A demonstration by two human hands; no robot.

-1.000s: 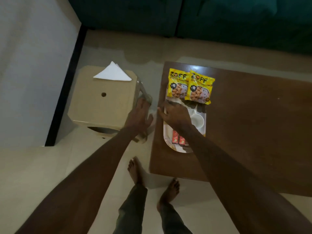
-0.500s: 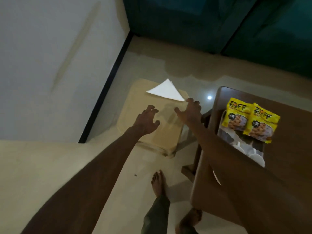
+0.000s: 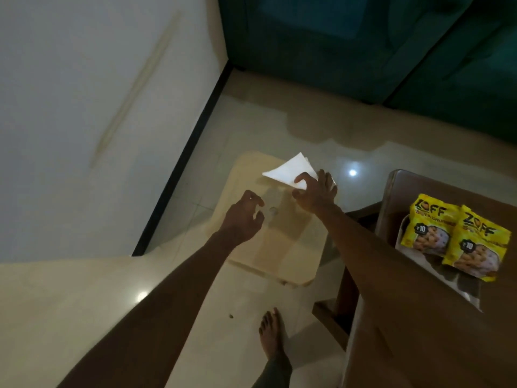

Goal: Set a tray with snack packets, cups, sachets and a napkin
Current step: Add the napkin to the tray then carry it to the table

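Observation:
A white folded napkin (image 3: 291, 170) lies at the far edge of a beige plastic stool (image 3: 282, 247). My right hand (image 3: 317, 191) reaches over the stool, and its thumb and fingers pinch the napkin's near corner. My left hand (image 3: 242, 218) hovers over the middle of the stool, fingers curled and apart, holding nothing. On the brown table (image 3: 405, 186) at the right, two yellow snack packets (image 3: 428, 229) (image 3: 474, 249) lie across the far end of a white tray (image 3: 399, 236). My right arm hides the rest of the tray.
A white wall with a black skirting strip (image 3: 181, 175) runs along the left. A dark teal sofa (image 3: 363, 46) stands behind the stool and table. My bare foot (image 3: 271, 331) is on the glossy tiled floor between them.
Both hands left the tray and stool edge and moved out over the stool. My right hand has reached the napkin and closed on its corner. The view has swung left.

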